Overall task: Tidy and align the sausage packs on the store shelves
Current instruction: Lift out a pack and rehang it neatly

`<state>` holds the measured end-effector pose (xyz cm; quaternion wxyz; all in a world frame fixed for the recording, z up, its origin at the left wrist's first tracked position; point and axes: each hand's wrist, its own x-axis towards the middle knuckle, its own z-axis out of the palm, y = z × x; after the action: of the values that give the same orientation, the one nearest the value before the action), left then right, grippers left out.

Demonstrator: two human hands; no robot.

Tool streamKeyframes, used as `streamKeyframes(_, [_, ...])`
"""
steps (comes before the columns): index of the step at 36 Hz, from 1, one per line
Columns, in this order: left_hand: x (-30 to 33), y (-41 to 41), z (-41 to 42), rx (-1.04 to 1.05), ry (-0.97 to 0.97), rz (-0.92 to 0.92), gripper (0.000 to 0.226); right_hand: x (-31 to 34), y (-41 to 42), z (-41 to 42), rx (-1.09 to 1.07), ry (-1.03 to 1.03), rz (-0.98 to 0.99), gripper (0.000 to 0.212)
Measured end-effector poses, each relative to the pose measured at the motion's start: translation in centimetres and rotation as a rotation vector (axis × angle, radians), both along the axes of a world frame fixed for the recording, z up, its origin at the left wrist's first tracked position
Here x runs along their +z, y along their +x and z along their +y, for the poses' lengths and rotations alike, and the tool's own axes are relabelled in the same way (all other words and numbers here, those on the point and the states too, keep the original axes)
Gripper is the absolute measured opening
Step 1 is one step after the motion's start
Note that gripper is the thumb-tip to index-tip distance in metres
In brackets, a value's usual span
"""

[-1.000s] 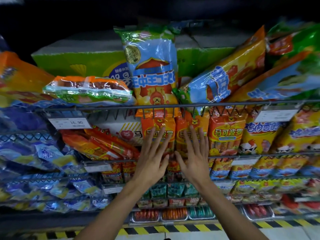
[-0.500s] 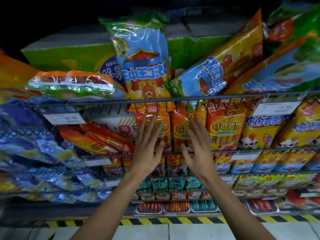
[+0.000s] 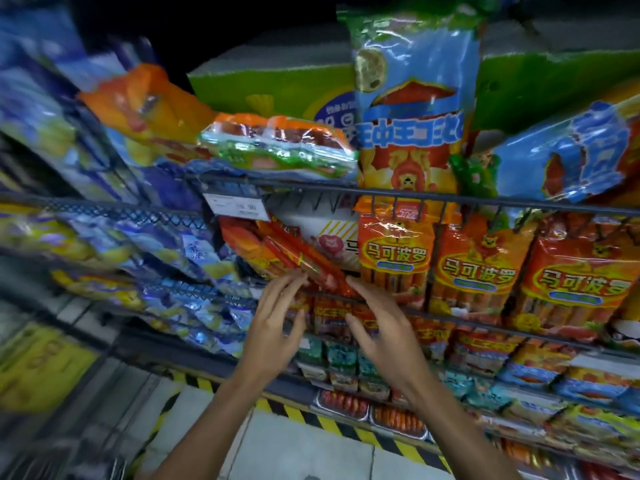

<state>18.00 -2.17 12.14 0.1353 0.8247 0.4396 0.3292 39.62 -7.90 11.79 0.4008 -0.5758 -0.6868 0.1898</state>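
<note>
Biggest thing in my feed is the dark wire shelving rack point(image 3: 398, 194), its tiers stuffed with shiny packs, and the far left side is smeared with motion blur so I can't make much out there. Up above both hands sits a green cardboard carton point(image 3: 263, 84), and in front of it a tall blue-and-orange plastic sausage bag point(image 3: 410, 109) stands upright on the top tier. Just up and to the right of the right hand is a row of upright orange sausage packs with yellow lettering point(image 3: 396, 258), standing side by side. Up and to the left of the left hand, a flat green-and-orange sausage pack point(image 3: 277, 147) lies on its side on the top tier, with a white price tag point(image 3: 235, 209) clipped to the rail under it.

The bit I care about: a bundle of slim red-orange sausage packs point(image 3: 294, 254) lies slanted, leaning down to the right, right above both sets of fingertips. My left hand point(image 3: 277, 327) is spread, fingers straight-ish, tips at the lower edge of that bundle. My right hand point(image 3: 382, 332) is loosely open too, fingers a bit bent, tips at the bundle's lower right end. Neither hand has a grip on anything; can't tell for sure if the tips actually touch the plastic.
</note>
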Motion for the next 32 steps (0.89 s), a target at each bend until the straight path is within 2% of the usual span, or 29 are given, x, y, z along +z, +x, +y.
streamKeyframes(8, [1.1,-2.2,2.4,-0.059,-0.237,-0.061,0.060,3.5,-4.5,5.5,-0.063,-0.014,-0.063,0.072])
streamKeyframes(12, [2.1,-2.6,3.5,-0.117,-0.328,-0.150,0.064,4.9,-6.9,8.2,-0.040,-0.101,-0.231,0.083])
streamKeyframes(16, [2.6,-3.1,4.2,-0.164,-0.346,-0.136,0.062,5.1,-7.8,9.9,-0.146,-0.135,-0.346,0.078])
streamKeyframes(18, [2.5,-3.4,4.7,-0.202,-0.355,-0.143,0.063,5.3,-7.4,10.2,-0.208,-0.145,-0.330,0.070])
streamKeyframes(21, [2.5,-3.8,5.6,-0.227,-0.378,-0.139,0.063,5.4,-6.8,9.6,-0.231,-0.171,-0.197,0.060])
streamKeyframes(27, [2.1,-3.3,5.8,-0.224,-0.397,-0.205,0.057,4.1,-4.7,5.4,-0.405,-0.204,-0.076,0.062])
streamKeyframes(32, [2.1,-2.6,6.2,-0.227,-0.433,-0.297,0.058,4.3,-4.3,4.4,-0.440,-0.130,-0.090,0.062])
